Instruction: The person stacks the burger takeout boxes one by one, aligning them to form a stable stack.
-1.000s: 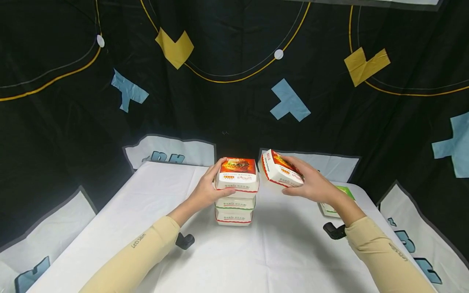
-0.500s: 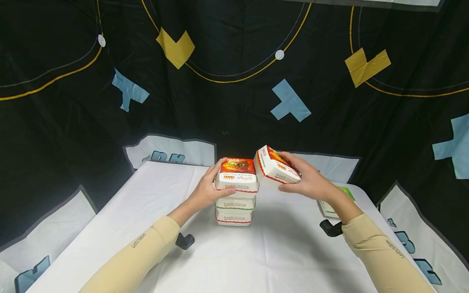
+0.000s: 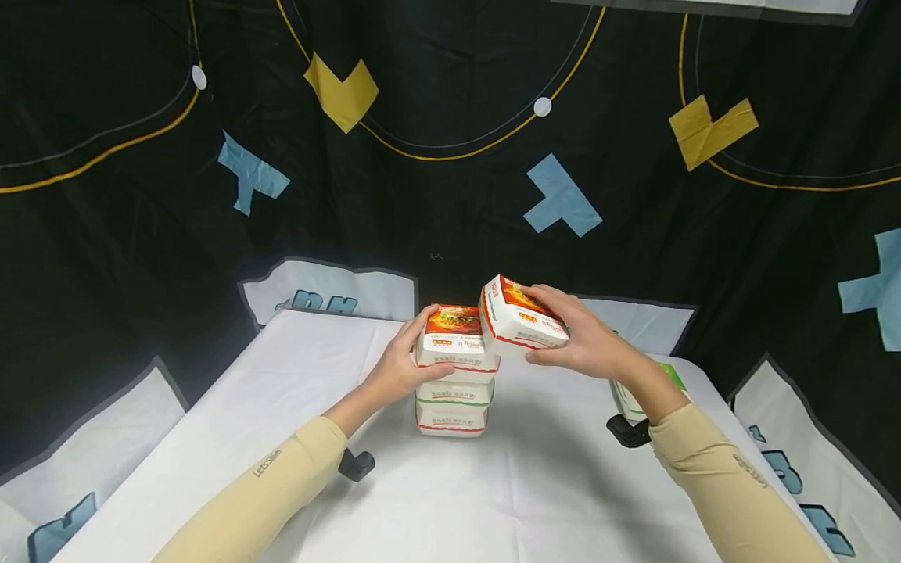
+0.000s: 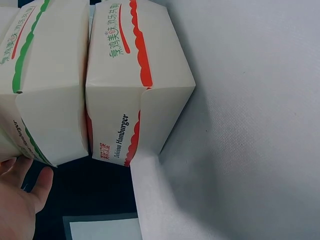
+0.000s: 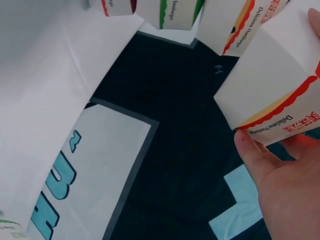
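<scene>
With left hand [image 3: 401, 366] and right hand [image 3: 590, 336] both gripping: on the white-covered table [image 3: 422, 500], a three-box stack [image 3: 454, 393] (red-edged, green-edged, red-edged), clasped at left around its top box [image 3: 450, 344]; at its upper right, a hamburger box [image 3: 522, 328], held tilted by its right end, contact unclear; farther right, a green-topped box [image 3: 626, 401], partly hidden.

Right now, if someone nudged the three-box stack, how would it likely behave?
The stack would probably topple or split apart, standing three high with no fastening visible. Its crisp, card-like walls suggest it is stiff but could dent. The left hand gripping the top box may steady it.
</scene>
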Available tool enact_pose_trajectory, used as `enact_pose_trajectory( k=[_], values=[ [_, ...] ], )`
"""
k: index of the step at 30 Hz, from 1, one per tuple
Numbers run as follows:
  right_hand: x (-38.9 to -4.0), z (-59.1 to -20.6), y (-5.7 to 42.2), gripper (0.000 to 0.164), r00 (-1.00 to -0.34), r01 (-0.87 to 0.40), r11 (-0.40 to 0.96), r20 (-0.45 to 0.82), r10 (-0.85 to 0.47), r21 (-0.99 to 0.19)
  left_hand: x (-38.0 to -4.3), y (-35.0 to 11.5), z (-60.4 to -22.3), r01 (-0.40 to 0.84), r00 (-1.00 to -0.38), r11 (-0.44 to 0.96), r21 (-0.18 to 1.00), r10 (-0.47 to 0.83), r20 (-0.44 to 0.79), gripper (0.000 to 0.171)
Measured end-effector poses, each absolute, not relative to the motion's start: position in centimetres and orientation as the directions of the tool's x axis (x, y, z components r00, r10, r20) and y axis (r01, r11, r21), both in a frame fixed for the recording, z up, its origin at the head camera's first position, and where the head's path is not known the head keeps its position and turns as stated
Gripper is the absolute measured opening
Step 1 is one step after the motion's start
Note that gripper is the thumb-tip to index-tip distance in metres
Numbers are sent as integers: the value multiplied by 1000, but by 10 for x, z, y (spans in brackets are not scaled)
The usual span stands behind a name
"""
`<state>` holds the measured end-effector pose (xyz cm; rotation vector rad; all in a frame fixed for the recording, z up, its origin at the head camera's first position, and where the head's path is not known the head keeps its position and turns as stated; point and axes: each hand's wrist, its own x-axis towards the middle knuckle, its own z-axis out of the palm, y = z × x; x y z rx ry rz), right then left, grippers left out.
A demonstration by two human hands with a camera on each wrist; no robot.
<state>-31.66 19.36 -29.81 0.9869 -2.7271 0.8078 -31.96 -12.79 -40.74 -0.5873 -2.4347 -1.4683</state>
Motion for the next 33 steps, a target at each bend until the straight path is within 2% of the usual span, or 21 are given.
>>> enact_pose_trajectory(
  k=[27, 33],
  values=[
    [-317, -275, 166, 90, -736, -676, 661, 270, -620, -325, -318, -125, -408, 454, -891, 412, 790, 219, 398, 100],
    [-319, -272, 159, 80, -721, -693, 643, 303, -624, -325, -318, -125, -408, 464, -886, 417, 782, 225, 406, 101]
  ],
)
